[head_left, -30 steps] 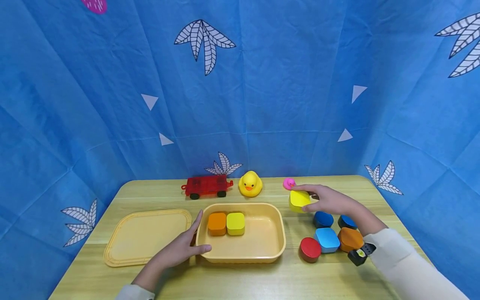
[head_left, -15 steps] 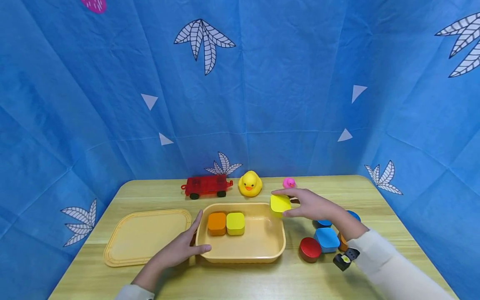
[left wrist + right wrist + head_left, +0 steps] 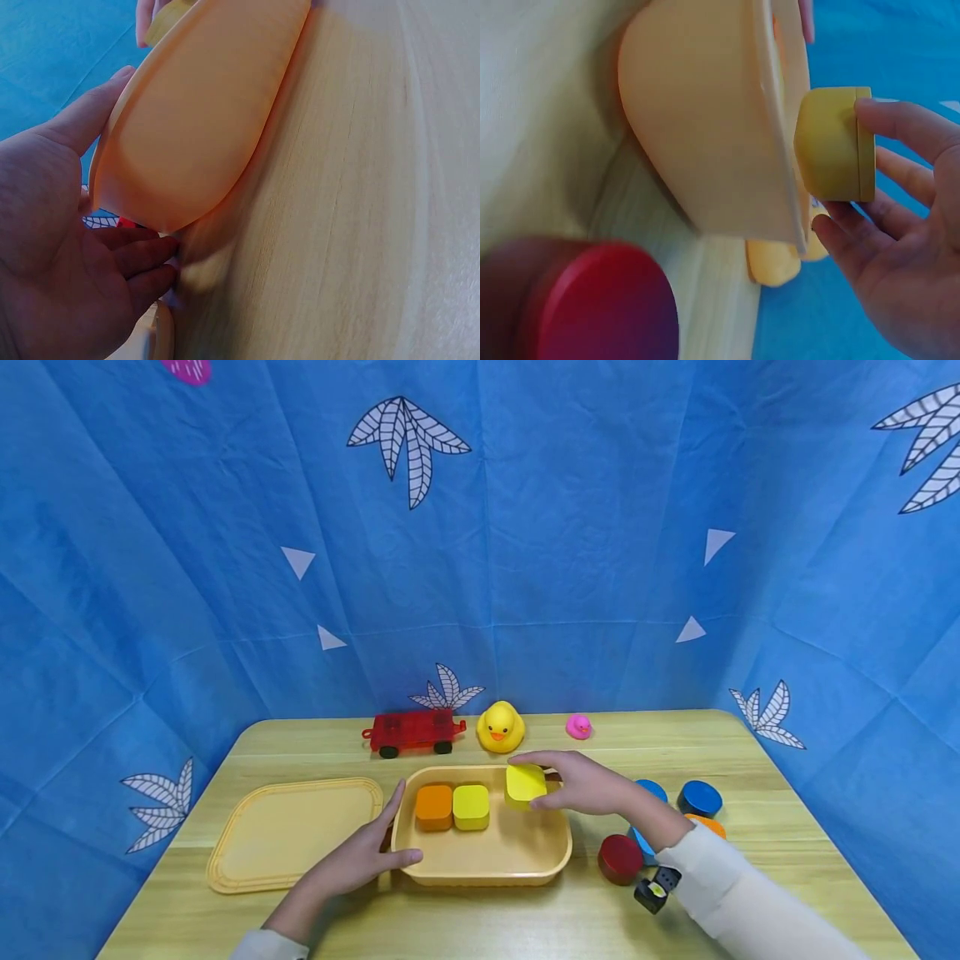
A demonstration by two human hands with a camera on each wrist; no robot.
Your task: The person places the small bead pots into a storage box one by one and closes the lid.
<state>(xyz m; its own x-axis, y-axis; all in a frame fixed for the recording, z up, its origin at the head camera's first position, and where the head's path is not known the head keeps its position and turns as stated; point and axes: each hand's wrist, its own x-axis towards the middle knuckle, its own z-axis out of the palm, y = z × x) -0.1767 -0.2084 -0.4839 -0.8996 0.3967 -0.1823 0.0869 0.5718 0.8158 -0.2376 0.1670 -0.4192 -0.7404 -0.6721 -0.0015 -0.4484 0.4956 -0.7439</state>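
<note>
Left hand [image 3: 367, 852] at the tray [image 3: 480, 862], right hand [image 3: 583, 783] pinching a yellow block [image 3: 525, 783] over it
The left thumb and fingers spread apart against the tray's left end; a red round block [image 3: 620, 860] sits to its right; inside, left of the held block, an orange block [image 3: 434, 808] and second yellow block [image 3: 471, 807]; farther back, a red wagon [image 3: 412, 732], yellow duck [image 3: 501, 728], pink duck [image 3: 579, 727]

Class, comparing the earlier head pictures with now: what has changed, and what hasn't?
The right hand moved left, carrying a yellow block from right of the tub to over its right part, still gripping it. The left hand, tub and orange block inside it stayed put.
</note>
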